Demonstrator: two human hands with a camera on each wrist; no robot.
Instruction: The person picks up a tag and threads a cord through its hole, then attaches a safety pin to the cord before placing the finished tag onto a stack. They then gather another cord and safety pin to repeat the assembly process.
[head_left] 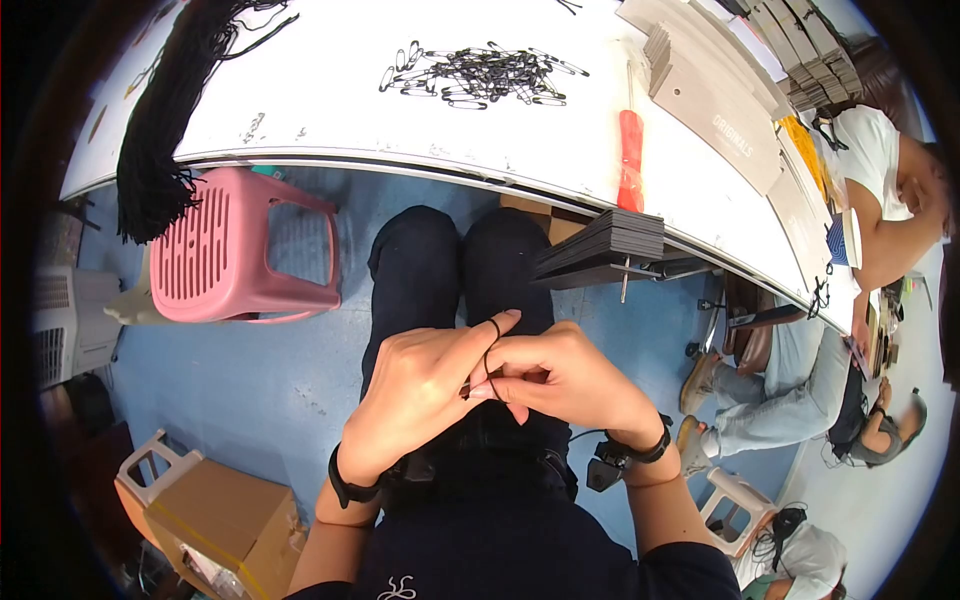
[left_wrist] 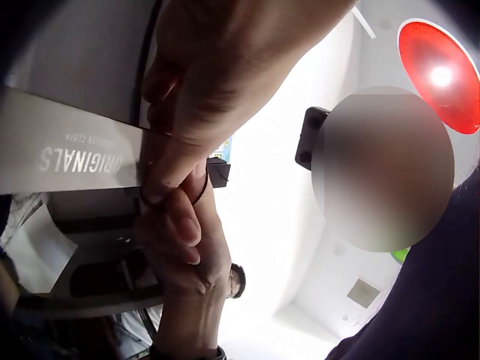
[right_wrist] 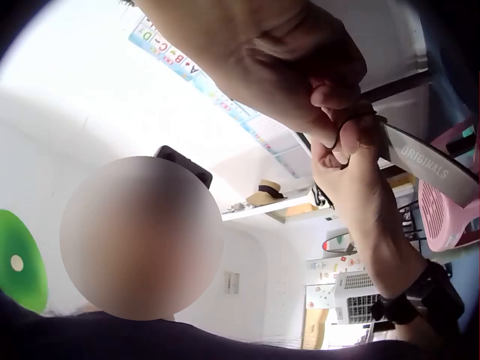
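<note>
A grey cardboard tag (left_wrist: 67,159) is pinched in the left hand (head_left: 420,385). A thin black cord (head_left: 491,348), looped over its forefinger, is pinched by the right hand (head_left: 575,380).

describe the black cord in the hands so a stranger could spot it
Find the long white table, then the lap below its edge, where the left hand and right hand meet. A thin black cord loop is hooked round the left forefinger and pinched by the right hand. Unlike the thick bundle of black cords hanging off the table's left end, it is a single strand.
</note>
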